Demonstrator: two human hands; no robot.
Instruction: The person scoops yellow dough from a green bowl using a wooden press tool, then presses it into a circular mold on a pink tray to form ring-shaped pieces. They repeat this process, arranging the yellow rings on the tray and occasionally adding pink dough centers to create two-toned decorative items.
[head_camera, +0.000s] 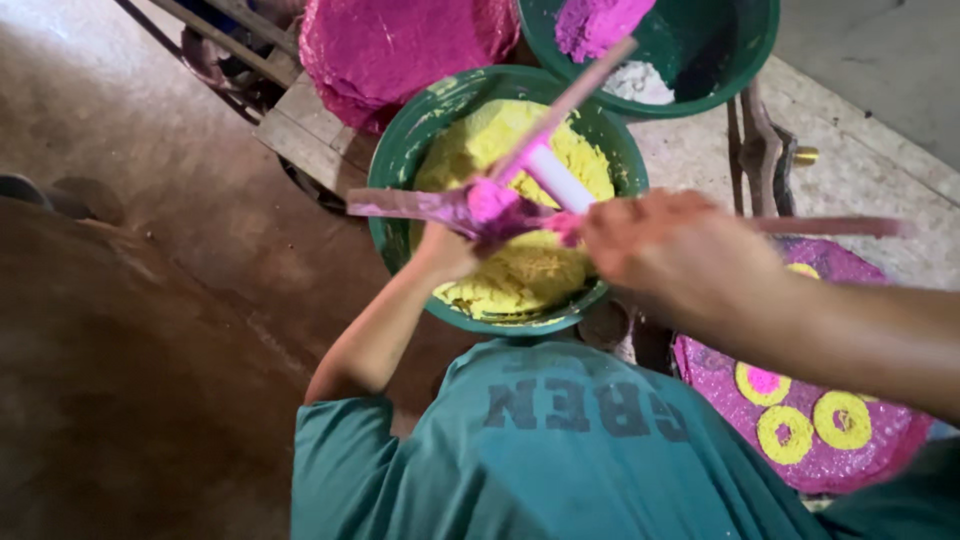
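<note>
The person, in a teal shirt (560, 450), leans over a green basin (400, 150) filled with yellow paste (520, 275) at centre frame. The left hand (445, 250) is closed around a flat wooden stick (400, 203) smeared with pink paste; the stick lies roughly level and points left over the basin's rim. A lump of pink paste (492, 203) sits on it just right of that hand. The right hand (675, 250), blurred, is closed on a white cylinder (555, 178) that meets the pink lump; whether it also grips the thin stick (830, 226) running off to the right cannot be told. A second slim stick (580, 95) slants up and away toward a far green basin (745, 55) holding pink and white material. A pink mound (400, 45) lies far left of that basin. At near right, a pink slab (880, 440) carries yellow rings (842, 420). The floor (130, 300) at left is brown.
</note>
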